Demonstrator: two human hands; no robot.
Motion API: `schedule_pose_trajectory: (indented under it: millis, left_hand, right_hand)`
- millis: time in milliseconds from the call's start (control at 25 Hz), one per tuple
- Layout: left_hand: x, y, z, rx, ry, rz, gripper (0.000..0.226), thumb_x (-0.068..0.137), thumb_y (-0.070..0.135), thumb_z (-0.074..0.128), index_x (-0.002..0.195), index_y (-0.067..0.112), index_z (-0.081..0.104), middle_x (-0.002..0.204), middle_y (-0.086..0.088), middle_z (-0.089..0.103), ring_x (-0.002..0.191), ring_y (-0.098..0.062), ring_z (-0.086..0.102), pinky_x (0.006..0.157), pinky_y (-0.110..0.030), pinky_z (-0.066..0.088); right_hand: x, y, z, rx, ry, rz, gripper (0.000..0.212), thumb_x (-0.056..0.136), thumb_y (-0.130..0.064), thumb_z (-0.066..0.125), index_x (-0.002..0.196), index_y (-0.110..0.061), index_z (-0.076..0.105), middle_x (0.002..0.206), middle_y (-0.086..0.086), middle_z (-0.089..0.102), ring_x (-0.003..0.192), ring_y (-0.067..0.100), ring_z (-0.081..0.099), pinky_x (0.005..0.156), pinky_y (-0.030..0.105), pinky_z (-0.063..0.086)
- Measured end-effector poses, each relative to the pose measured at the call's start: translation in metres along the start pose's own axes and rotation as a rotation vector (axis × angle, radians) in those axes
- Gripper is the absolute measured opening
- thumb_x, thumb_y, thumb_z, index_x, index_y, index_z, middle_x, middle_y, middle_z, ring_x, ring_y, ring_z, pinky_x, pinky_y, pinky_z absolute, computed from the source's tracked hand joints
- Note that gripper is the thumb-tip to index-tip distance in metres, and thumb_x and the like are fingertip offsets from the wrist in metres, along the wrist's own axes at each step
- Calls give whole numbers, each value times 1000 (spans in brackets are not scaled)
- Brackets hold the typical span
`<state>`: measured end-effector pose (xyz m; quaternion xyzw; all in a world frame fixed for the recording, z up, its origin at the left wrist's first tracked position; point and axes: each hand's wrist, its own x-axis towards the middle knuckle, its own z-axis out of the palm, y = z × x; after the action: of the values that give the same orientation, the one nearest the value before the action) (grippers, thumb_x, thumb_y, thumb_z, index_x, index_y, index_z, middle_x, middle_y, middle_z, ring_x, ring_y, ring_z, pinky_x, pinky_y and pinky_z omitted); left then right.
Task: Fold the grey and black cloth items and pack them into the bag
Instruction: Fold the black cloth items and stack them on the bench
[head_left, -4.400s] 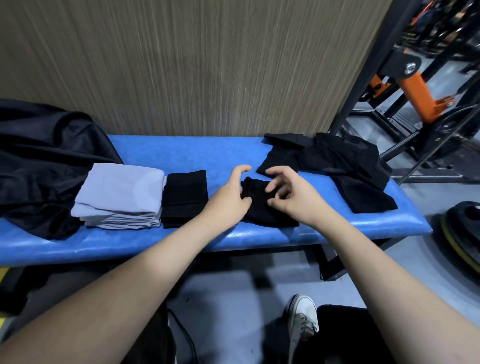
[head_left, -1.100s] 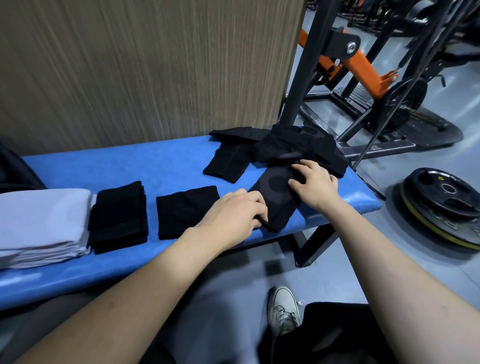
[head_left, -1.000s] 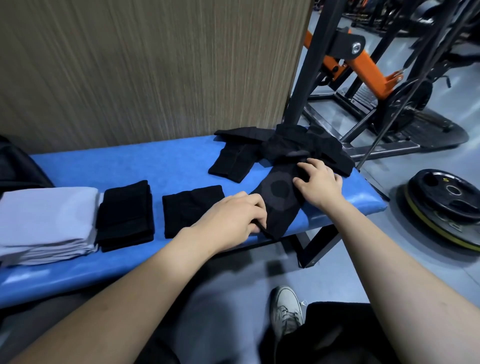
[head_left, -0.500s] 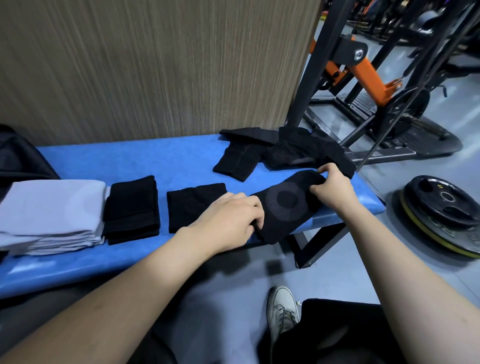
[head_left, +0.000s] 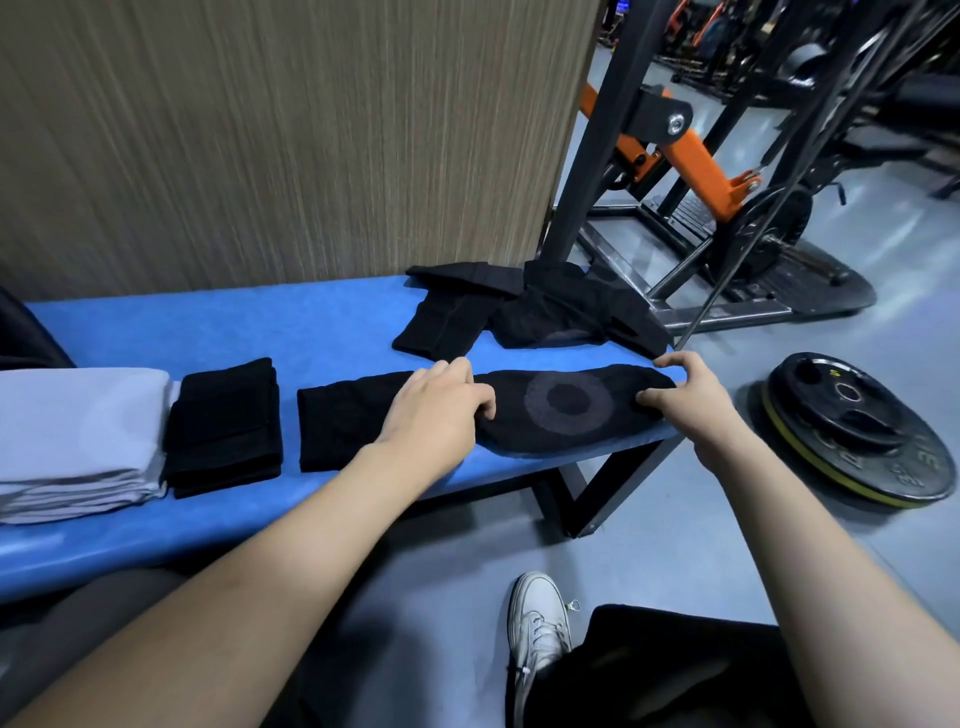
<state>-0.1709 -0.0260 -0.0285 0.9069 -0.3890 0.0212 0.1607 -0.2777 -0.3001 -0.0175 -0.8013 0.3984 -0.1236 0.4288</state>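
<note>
Black ringed cloth (head_left: 566, 410) flat on bench (head_left: 322, 327); left hand (head_left: 436, 415) grip pinches it, right hand (head_left: 680, 395) pinches end.

Got the long black sleeve (head_left: 566, 410) with the grey ring on it laid flat across the worktop's near edge. Left of it sit two folded black pieces (head_left: 337, 428) (head_left: 223, 426) and a folded grey stack (head_left: 78, 436). Unfolded black heap (head_left: 540, 312) lies behind it.
</note>
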Motion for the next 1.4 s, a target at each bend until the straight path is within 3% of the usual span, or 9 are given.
schedule_pose_trajectory:
  millis: [200, 400, 560, 680, 800, 960, 1120, 1240, 1400]
  left_hand:
    - [-1, -4, -3, -4, 18, 11, 27, 99, 27, 41, 104, 36, 66, 95, 13, 47, 95, -11, 45, 101, -28, 31]
    - [-4, -11, 0, 50, 14, 26, 24, 94, 43, 55, 117, 34, 58, 108, 11, 43, 97, -11, 41, 98, -27, 32]
    - [-5, -9, 0, 78, 8, 23, 27, 95, 45, 52, 120, 35, 56, 112, 10, 43, 102, -12, 41, 101, -28, 30]
    - [-4, -9, 0, 82, 10, 9, 29, 96, 45, 52, 122, 34, 58, 113, 11, 44, 105, -13, 43, 103, -29, 30]
    - [-1, -9, -2, 63, -14, 0, 29, 96, 43, 53, 122, 34, 60, 112, 11, 45, 107, -13, 43, 104, -29, 30]
    - [-1, -15, -2, 28, -25, 16, 26, 101, 27, 49, 124, 34, 60, 114, 12, 46, 106, -12, 41, 103, -26, 28]
    - [-1, -19, -2, 20, -27, 12, 26, 100, 27, 52, 124, 36, 59, 118, 12, 45, 111, -12, 40, 104, -28, 28]
    - [0, -19, -1, 31, -20, 14, 30, 99, 33, 53, 128, 35, 55, 123, 12, 45, 114, -13, 41, 106, -30, 28]
    - [0, -23, -2, 51, -19, -31, 39, 97, 42, 52, 134, 32, 50, 125, 8, 46, 117, -15, 42, 108, -32, 27]
  right_hand:
    - [5, 1, 0, -106, -29, -2, 32, 80, -22, 69, 108, -34, 57, 107, 12, 67, 86, 25, 67, 74, 39, 53]
    - [5, -2, 3, -302, -62, 8, 61, 84, -23, 71, 137, -29, 41, 133, 14, 39, 76, 23, 60, 59, 34, 53]
    - [0, -4, -1, -358, -21, 59, 67, 83, -35, 65, 142, -34, 34, 128, 13, 53, 101, 30, 59, 93, 45, 48]
    - [-3, -3, 0, -523, 17, 104, 61, 86, -43, 53, 143, -33, 33, 122, 8, 61, 113, 32, 56, 101, 46, 38]
    - [-7, 3, -4, -162, -34, 98, 58, 89, -30, 62, 142, -30, 39, 117, 8, 60, 87, 25, 63, 79, 37, 52]
    - [-5, 12, -17, 342, -199, 114, 53, 90, -4, 65, 131, -35, 53, 100, 12, 65, 74, 25, 59, 64, 36, 47]
    - [-2, 10, -21, 235, -279, 36, 26, 92, 1, 55, 105, -17, 68, 87, 11, 59, 58, 20, 46, 55, 30, 35]
    - [-3, 9, -20, 89, -273, -29, 21, 90, 2, 55, 95, -14, 68, 79, 10, 55, 57, 22, 42, 50, 31, 34]
    - [-4, 2, -15, -23, -142, -141, 28, 86, 1, 56, 96, -22, 67, 97, 9, 63, 65, 22, 51, 57, 32, 42]
